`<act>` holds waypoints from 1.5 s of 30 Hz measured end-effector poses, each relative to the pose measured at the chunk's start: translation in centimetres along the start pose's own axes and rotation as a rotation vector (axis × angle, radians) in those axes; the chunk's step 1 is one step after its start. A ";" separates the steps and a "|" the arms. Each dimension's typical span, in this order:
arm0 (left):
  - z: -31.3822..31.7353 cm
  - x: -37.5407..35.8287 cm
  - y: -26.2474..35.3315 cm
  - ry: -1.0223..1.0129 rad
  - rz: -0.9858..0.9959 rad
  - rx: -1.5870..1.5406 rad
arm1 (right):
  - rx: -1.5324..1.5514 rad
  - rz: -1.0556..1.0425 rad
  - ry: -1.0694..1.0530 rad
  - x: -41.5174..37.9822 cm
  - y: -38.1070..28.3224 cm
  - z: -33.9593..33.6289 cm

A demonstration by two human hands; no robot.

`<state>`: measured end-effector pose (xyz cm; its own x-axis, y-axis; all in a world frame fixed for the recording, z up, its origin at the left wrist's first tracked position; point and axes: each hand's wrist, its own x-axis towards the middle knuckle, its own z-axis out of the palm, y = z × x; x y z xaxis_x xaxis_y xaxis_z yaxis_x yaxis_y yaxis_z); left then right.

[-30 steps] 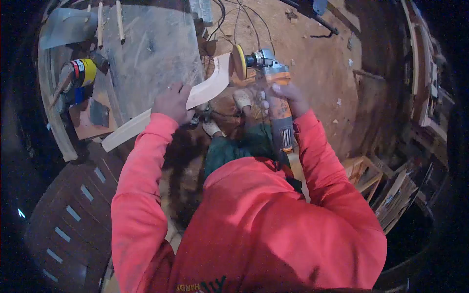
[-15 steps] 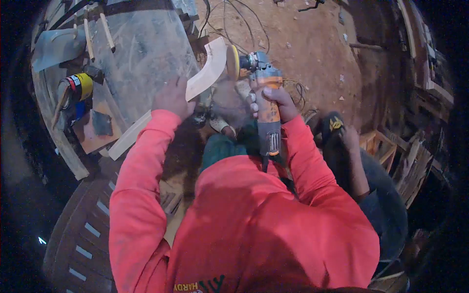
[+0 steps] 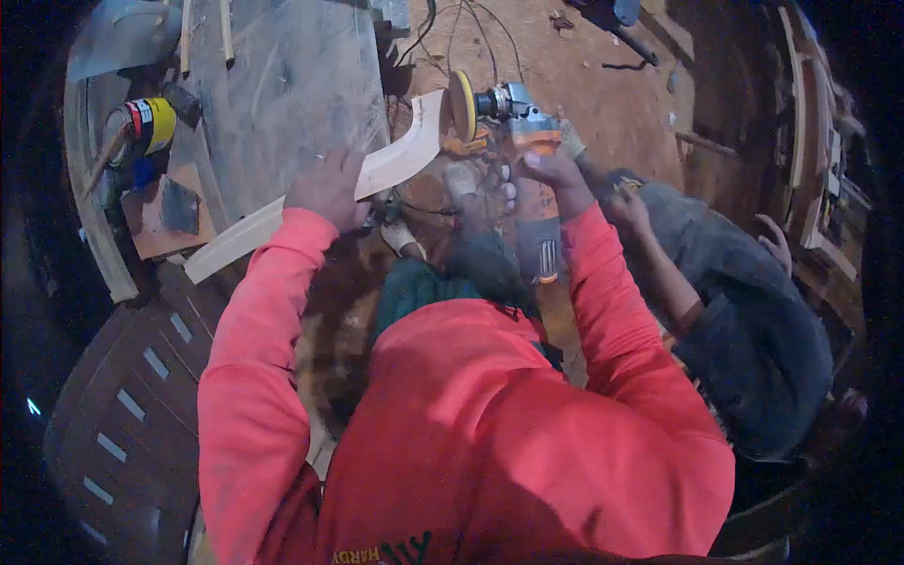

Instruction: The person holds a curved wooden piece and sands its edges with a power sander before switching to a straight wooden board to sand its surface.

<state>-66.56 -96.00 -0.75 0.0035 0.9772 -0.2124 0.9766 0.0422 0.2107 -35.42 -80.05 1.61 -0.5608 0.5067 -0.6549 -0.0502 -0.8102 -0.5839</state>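
Observation:
My left hand (image 3: 330, 193) is closed around a pale, curved wooden piece (image 3: 405, 162), whose straight end runs down to the left over the bench edge. My right hand (image 3: 556, 174) grips the body of an orange and grey angle grinder (image 3: 537, 209), held upright in front of me. A round yellow-edged sanding disc (image 3: 462, 105) is mounted on its head. The disc's face stands right beside the upper, curved end of the wood.
A dusty workbench (image 3: 301, 85) lies to the left, with a yellow-and-red labelled can (image 3: 158, 125) and wooden strips. Close on my right, a person in dark clothing (image 3: 753, 311) bends forward. Cables (image 3: 485, 42) trail on the dirt floor. Dark slatted woodwork (image 3: 122, 377) stands lower left.
The grinder has shifted slightly right, and the wooden piece now shows more of its length at a different tilt. The person on my right has leaned further forward into view.

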 end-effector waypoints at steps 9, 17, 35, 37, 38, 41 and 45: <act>1.6 -1.4 -0.1 -0.044 0.024 0.030 | -0.171 -0.049 -0.059 0.4 -0.9 -1.2; 0.6 -0.1 -0.1 -0.084 -0.007 0.008 | -0.064 -0.035 -0.059 0.6 -0.5 -1.4; -4.0 4.9 0.0 -0.139 -0.106 -0.103 | 0.283 0.020 0.044 -1.5 0.3 3.9; -3.4 4.7 -0.2 -0.133 -0.101 -0.097 | 0.287 0.041 0.025 -1.0 1.1 2.9; -3.0 4.4 -0.2 -0.135 -0.105 -0.087 | 0.286 0.054 0.012 -0.6 1.5 2.3; -2.3 3.9 -0.4 -0.168 -0.139 -0.092 | 0.181 0.053 -0.062 0.5 1.0 1.0; -0.9 3.0 -0.8 0.029 -0.057 -0.055 | -0.174 -0.032 0.021 3.2 1.4 -4.1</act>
<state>-67.51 -92.95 -0.67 -0.0584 0.9784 -0.1982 0.9618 0.1083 0.2516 -33.90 -78.34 -3.21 -0.5434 0.5389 -0.6437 0.0768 -0.7316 -0.6774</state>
